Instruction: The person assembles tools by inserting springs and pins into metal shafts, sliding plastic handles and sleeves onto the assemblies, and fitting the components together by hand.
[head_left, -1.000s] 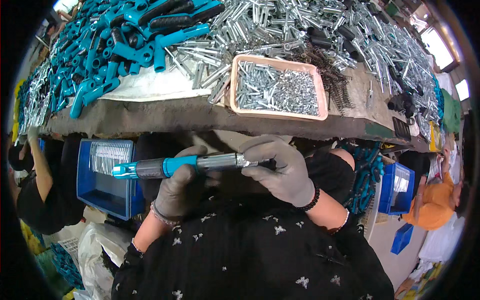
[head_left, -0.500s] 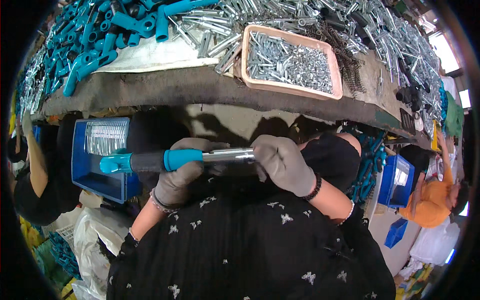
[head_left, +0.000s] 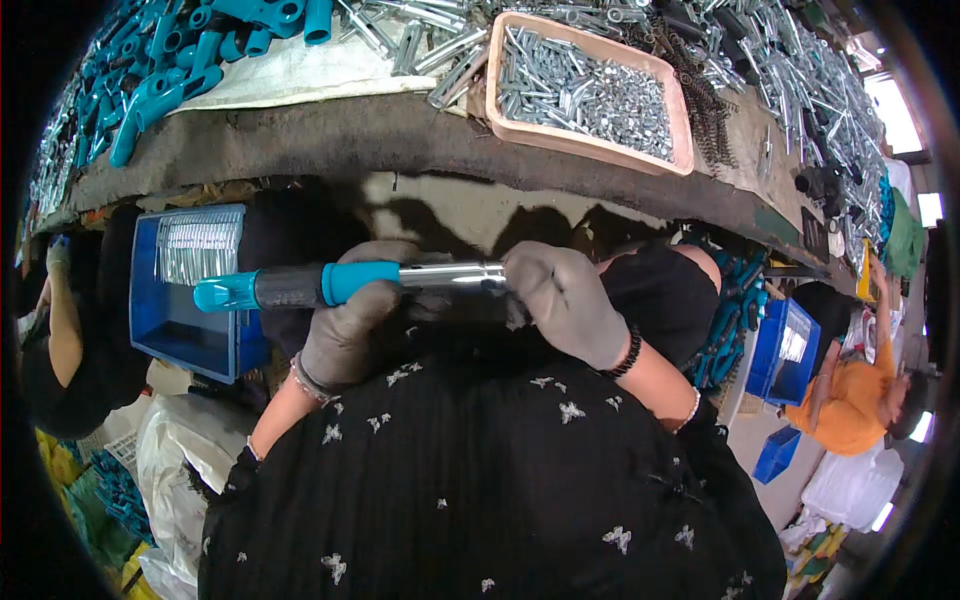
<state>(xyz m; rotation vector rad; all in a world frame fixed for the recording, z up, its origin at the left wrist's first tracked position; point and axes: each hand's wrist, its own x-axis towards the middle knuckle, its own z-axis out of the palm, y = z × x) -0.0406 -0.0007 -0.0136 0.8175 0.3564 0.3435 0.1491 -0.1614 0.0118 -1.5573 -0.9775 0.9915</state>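
Across my lap lies a teal-and-black tool handle with a shiny metal tube at its right end. Its exact kind I cannot make out. My left hand, in a grey glove, is closed around the teal collar, fingers behind and thumb in front. My gloved right hand is closed at the tube's right end, where its fingers hide the tip. The handle is held level, and its teal end points left.
The bench ahead holds a pink tray of small metal parts, teal handles, springs and metal tubes. A blue crate with metal pieces stands at left, another blue crate at right. Co-workers sit on both sides.
The handle has turned about its long axis, so its teal end shows a different side. Both hands keep their hold. The whole view has shifted slightly, with the bench higher in it.
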